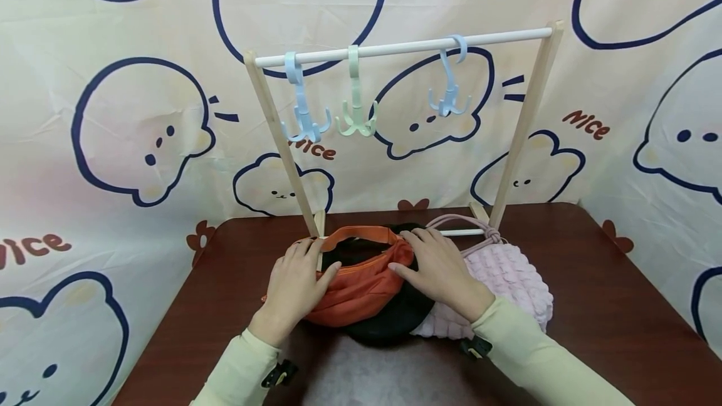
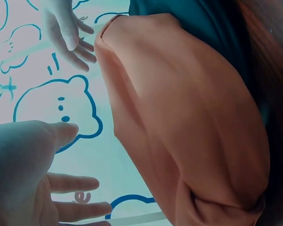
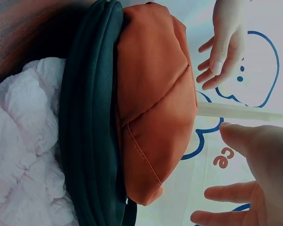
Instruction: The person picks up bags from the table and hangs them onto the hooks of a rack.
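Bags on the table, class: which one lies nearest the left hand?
The orange bag, right by the left hand; the puckered pink bag lies farther right, past the black item.

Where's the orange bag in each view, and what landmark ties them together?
Head: the orange bag sits low, near centre, between left hand and right hand.
Left wrist: large, centre to right.
Right wrist: centre, reaching nearly to the top.
Shared landmark: the dark bag against it.

Near the table's (image 1: 609, 306) far edge stood a wooden rack (image 1: 526, 124), two blue hooks (image 1: 305, 124) and a green hook (image 1: 355, 96) on its white bar (image 1: 406, 47); toward the right edge lay a pink bag (image 1: 516, 274).
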`<state>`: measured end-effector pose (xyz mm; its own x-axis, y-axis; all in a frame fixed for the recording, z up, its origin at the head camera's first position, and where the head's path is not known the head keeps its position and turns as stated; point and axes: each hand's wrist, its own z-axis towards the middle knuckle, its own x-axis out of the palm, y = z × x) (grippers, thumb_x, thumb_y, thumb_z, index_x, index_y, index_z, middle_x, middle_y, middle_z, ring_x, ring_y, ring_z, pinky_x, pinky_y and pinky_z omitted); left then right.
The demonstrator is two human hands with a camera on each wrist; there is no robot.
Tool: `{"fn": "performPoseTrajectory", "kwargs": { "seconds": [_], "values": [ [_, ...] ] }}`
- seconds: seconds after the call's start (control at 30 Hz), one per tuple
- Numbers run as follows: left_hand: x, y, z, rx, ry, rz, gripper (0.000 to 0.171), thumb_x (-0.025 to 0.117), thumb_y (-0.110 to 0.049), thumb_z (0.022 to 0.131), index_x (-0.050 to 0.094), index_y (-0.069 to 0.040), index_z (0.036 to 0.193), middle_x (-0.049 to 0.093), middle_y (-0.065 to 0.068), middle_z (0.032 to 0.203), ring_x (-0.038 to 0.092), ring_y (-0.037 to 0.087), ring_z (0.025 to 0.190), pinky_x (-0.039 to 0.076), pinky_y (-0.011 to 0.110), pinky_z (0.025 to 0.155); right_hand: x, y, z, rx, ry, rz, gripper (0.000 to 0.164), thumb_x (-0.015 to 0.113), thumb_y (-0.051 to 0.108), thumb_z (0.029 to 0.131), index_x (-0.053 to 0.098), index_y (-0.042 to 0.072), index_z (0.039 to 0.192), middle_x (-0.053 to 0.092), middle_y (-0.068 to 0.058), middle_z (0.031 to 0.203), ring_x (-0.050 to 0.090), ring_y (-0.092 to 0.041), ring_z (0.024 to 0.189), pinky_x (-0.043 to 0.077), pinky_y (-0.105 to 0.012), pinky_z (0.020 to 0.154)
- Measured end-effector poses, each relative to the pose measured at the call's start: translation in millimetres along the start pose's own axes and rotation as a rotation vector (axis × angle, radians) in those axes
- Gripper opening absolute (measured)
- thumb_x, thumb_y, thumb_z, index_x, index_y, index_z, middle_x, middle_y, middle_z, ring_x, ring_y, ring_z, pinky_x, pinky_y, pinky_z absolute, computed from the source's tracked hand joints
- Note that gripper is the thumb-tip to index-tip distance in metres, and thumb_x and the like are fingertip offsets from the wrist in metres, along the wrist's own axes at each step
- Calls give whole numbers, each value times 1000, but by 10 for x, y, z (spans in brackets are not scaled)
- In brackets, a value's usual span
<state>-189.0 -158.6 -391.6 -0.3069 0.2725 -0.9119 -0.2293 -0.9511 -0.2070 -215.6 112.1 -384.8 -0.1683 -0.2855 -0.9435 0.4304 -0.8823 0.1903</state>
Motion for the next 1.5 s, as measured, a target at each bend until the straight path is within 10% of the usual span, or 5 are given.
{"fn": "performPoseTrajectory", "kwargs": {
  "seconds": [1.5],
  "values": [
    [-71, 341, 249, -10, 99, 90, 56, 65, -44, 97, 61, -1, 132, 64, 22, 130, 59, 40, 122, 52, 58, 93, -27, 31, 326, -51, 54, -141, 65, 63, 57, 94, 58, 10, 139, 62, -16, 135, 54, -36, 128, 46, -56, 104]
  ]
}}
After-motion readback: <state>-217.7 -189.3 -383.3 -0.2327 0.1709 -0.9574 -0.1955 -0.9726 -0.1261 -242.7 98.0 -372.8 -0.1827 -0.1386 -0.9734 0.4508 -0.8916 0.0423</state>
